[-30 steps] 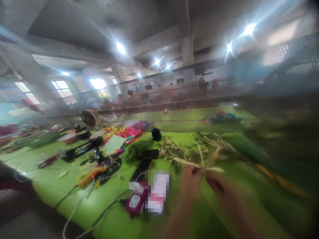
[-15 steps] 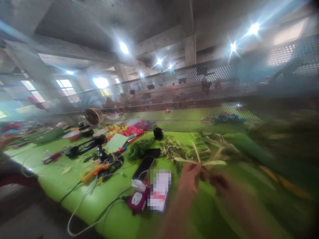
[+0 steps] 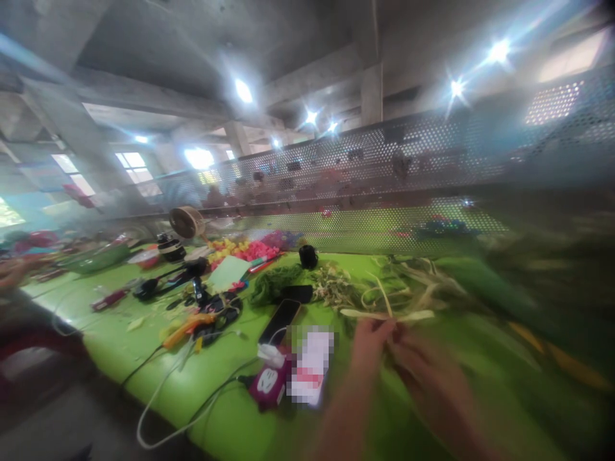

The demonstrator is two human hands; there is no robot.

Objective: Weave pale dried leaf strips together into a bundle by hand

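Note:
My left hand point(image 3: 371, 340) is closed in a pinch on a few pale yellow-green leaf-like strips point(image 3: 383, 296). The strips spread out left, right and upward from the fingertips. Beside it, my right hand point(image 3: 414, 354) is closed, its fingertips meeting the left ones at the base of the strips. Blur hides exactly what the right fingers hold. Just beyond the hands lies a heap of similar pale strips point(image 3: 427, 282), with a pile of small dried-looking pieces point(image 3: 332, 285) to its left.
On the green table point(image 3: 168, 390) are a phone with a lit screen point(image 3: 311, 368), a dark phone point(image 3: 281, 321), a purple box with cables point(image 3: 269, 383), an orange glue gun point(image 3: 187, 328), pink and yellow petals point(image 3: 259, 251) and a fan point(image 3: 186, 221). A perforated partition point(image 3: 336, 224) stands behind. Another person's hand point(image 3: 14, 274) shows far left.
My right hand has come in leftward from beside the strips to meet my left hand's fingertips. The whole view has shifted slightly. My left hand keeps its pinch.

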